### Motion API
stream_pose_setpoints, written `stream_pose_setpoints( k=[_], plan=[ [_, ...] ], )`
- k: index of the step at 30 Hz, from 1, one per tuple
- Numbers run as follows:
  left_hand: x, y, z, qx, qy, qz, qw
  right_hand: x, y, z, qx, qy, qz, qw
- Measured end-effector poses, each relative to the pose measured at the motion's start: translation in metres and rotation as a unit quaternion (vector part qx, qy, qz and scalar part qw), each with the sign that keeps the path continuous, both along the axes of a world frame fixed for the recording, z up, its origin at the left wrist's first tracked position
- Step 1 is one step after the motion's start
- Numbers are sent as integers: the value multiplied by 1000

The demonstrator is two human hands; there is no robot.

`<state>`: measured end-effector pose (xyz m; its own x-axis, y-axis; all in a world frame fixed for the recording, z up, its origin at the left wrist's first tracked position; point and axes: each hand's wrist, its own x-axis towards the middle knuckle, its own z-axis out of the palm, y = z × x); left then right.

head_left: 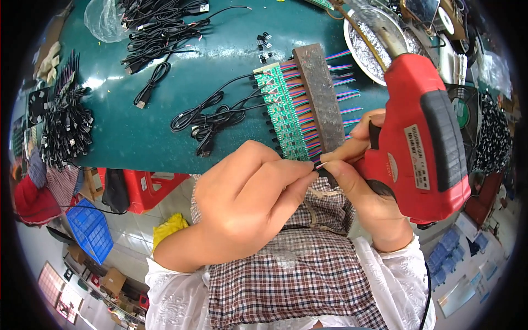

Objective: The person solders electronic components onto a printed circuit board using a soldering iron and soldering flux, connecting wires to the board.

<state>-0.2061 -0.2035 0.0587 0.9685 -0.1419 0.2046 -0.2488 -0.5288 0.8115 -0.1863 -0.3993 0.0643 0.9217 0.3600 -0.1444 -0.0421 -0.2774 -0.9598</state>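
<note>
My left hand [247, 203] is closed in a pinch on a thin black cable end [317, 165] at the table's near edge. My right hand [366, 181] grips a red and black soldering gun [410, 137], its tip pointing up and away; the thumb and forefinger of that hand meet the same cable end. Just beyond the fingertips lies a row of green circuit boards [283, 115]. A dark, worn bar [320, 96] rests across the coloured wires [344, 94] of the boards. Two black cables [212, 118] run leftward from the boards in loose coils.
Bundles of black USB cables [159, 33] lie at the far left of the green table [118, 129], with one coiled cable [153, 85] nearer. A white bowl [352, 52] stands at the far right. Small black parts [264, 41] lie behind the boards. A red stool [148, 190] stands below.
</note>
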Motion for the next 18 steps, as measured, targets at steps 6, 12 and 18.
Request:
stream_pose_setpoints(
  k=[6,12,18],
  plan=[
    [0,-6,-9,-46,-27,40,998,-4,8,-5,10,-44,-69,997],
    [2,-6,-16,-58,-38,34,997,-1,3,-9,-33,-104,-10,994],
    [3,-5,-16,-46,-32,44,997,3,1,-6,-115,-160,52,979]
  ],
)
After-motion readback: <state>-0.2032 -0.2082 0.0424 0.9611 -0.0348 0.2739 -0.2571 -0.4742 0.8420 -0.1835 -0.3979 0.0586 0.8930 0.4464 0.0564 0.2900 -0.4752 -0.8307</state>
